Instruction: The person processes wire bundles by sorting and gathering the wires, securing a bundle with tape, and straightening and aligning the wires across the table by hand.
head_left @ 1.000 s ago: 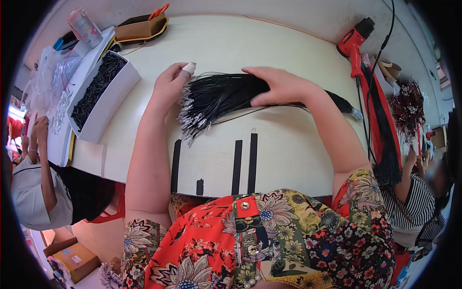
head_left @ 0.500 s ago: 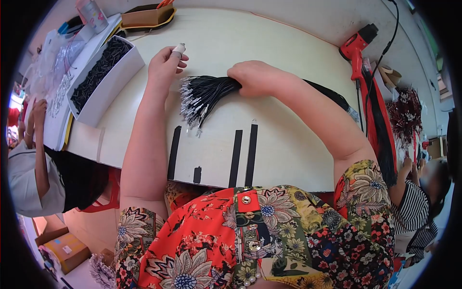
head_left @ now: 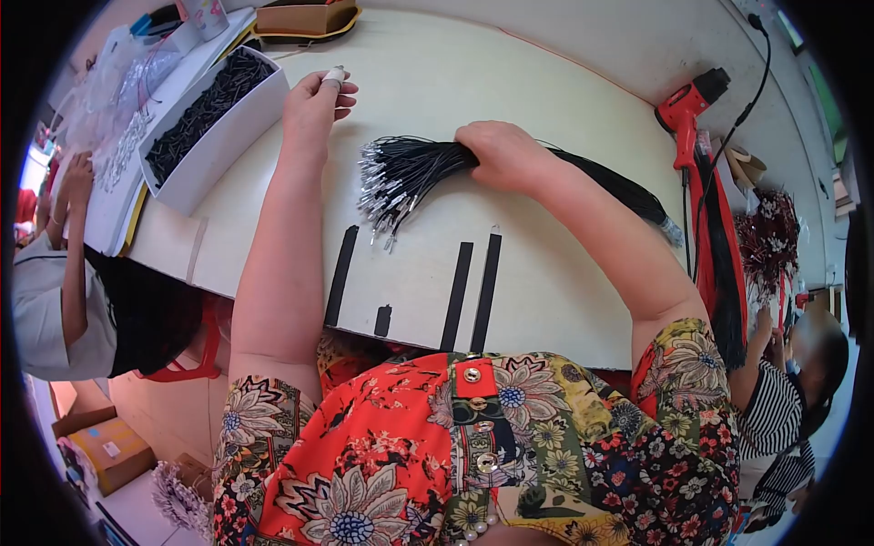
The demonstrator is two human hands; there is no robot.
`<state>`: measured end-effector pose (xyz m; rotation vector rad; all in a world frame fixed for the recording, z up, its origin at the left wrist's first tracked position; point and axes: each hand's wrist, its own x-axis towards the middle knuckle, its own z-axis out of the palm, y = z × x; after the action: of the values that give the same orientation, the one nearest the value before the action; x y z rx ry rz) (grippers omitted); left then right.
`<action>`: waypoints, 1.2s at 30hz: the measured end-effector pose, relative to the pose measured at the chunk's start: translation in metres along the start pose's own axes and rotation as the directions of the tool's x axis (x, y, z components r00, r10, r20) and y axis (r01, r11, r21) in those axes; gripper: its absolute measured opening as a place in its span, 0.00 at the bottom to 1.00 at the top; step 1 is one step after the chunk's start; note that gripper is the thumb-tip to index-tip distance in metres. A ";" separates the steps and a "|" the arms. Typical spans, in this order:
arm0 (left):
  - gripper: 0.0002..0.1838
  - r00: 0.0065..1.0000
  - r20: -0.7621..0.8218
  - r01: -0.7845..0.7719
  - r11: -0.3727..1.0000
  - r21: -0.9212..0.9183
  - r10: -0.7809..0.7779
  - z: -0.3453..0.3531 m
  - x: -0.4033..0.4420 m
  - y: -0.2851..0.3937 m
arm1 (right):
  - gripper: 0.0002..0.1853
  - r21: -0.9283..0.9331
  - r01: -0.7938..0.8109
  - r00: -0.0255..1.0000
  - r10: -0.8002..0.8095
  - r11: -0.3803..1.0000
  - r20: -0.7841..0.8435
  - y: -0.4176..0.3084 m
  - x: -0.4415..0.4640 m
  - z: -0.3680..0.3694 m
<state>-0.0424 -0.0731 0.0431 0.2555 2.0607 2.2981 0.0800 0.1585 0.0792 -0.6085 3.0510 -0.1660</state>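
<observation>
A thick bundle of thin black wires [head_left: 423, 162] lies across the table, its silvery ends fanned out to the left and its other end trailing right under my forearm. My right hand [head_left: 499, 153] is closed around the bundle near its middle, palm down. To the upper left, my left hand [head_left: 314, 102] hovers beside a white box [head_left: 223, 136] full of short black pieces [head_left: 209, 105]. Its fingers are loosely curled and apart, and a white wrap [head_left: 334, 78] covers the thumb. I see nothing held in it.
Black tape strips [head_left: 485, 291] mark the table's [head_left: 555, 273] front part. A red heat gun [head_left: 689, 105] stands at the right, beside hanging red and black wires [head_left: 724, 246]. A brown tray [head_left: 305, 20] sits at the back. Other people work at both sides.
The view has shifted slightly, so the table and box appear a little further right. My left hand has moved up a little towards the box's far end. My right hand keeps hold of the wires.
</observation>
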 end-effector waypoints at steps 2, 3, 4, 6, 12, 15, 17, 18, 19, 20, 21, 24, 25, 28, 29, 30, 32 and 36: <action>0.13 1.000 -0.004 -0.015 1.000 -0.024 0.015 -0.001 -0.001 0.001 | 0.12 0.059 -0.023 1.000 0.024 0.998 -0.011 0.002 0.000 -0.002; 0.13 1.000 -0.010 -0.021 0.999 -0.034 0.021 -0.002 0.000 0.002 | 0.12 0.081 -0.032 0.999 0.034 0.996 -0.027 0.003 0.001 -0.005; 0.13 1.000 -0.015 -0.026 0.999 -0.045 0.025 -0.002 -0.001 0.003 | 0.12 0.103 -0.042 0.998 0.047 0.994 -0.042 0.003 0.001 -0.008; 0.13 1.000 -0.029 -0.012 0.999 -0.042 0.011 -0.002 0.000 0.004 | 0.13 0.156 -0.053 0.995 0.065 0.986 -0.072 0.004 0.000 -0.014; 0.12 0.997 -0.013 0.073 0.997 -0.010 -0.073 -0.003 -0.001 0.004 | 0.15 0.427 -0.109 0.968 0.194 0.898 -0.161 0.016 0.006 -0.035; 0.12 0.997 -0.005 0.079 0.997 0.013 -0.079 -0.003 0.000 0.000 | 0.15 0.528 -0.232 0.884 0.404 0.817 -0.236 0.016 0.005 -0.054; 0.12 0.998 -0.033 0.048 0.999 0.017 -0.048 -0.005 0.002 0.001 | 0.16 0.399 -0.177 0.768 0.380 0.900 -0.515 0.014 0.006 -0.057; 0.12 0.998 -0.063 0.031 0.999 0.016 -0.030 -0.005 0.002 0.001 | 0.16 0.282 -0.141 0.691 0.299 0.949 -0.658 0.016 0.008 -0.053; 0.12 0.995 -0.094 0.015 1.000 0.015 -0.014 -0.007 0.002 0.001 | 0.16 0.156 -0.121 0.600 0.198 0.980 -0.775 0.017 0.011 -0.046; 0.12 0.994 -0.113 0.007 1.000 0.015 -0.005 -0.008 0.004 -0.001 | 0.20 0.048 -0.083 0.543 0.086 0.995 -0.836 0.016 0.012 -0.035; 0.12 0.992 -0.124 0.006 1.000 0.012 -0.005 -0.008 0.004 -0.002 | 0.20 0.012 -0.095 0.600 0.067 0.995 -0.797 0.009 0.010 -0.022; 0.12 0.989 -0.150 -0.013 1.000 0.014 0.015 -0.011 0.006 0.000 | 0.28 -0.183 -0.057 0.953 -0.001 0.981 -0.304 -0.017 -0.008 0.039; 0.12 0.988 -0.151 -0.020 1.000 0.020 0.023 -0.011 0.007 0.000 | 0.33 -0.117 -0.054 0.973 0.026 0.992 -0.228 -0.021 -0.011 0.038; 0.13 0.986 -0.162 -0.021 0.998 0.057 0.030 -0.011 0.003 -0.004 | 0.36 -0.124 -0.013 0.978 -0.014 0.992 -0.210 -0.024 -0.018 0.034; 0.13 0.987 -0.157 -0.029 0.997 0.072 0.040 -0.009 0.004 -0.002 | 0.36 -0.116 -0.002 0.974 -0.025 0.993 -0.227 -0.021 -0.017 0.036; 0.14 0.992 -0.122 -0.021 0.996 0.088 0.032 -0.008 0.005 -0.001 | 0.36 -0.113 0.009 0.969 -0.036 0.994 -0.244 -0.016 -0.016 0.035; 0.16 0.998 -0.058 -0.004 0.993 0.119 0.010 -0.008 0.005 -0.003 | 0.35 -0.099 -0.002 0.959 -0.026 0.995 -0.281 -0.012 -0.019 0.031; 0.19 0.966 0.140 -0.256 0.896 0.364 0.219 0.007 -0.001 -0.004 | 0.32 -0.136 -0.040 0.919 -0.017 0.990 -0.395 0.011 -0.043 0.011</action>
<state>-0.0408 -0.0654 0.0401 0.6543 2.5331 1.9240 0.1161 0.1842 0.0671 -0.6332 3.4827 -0.0789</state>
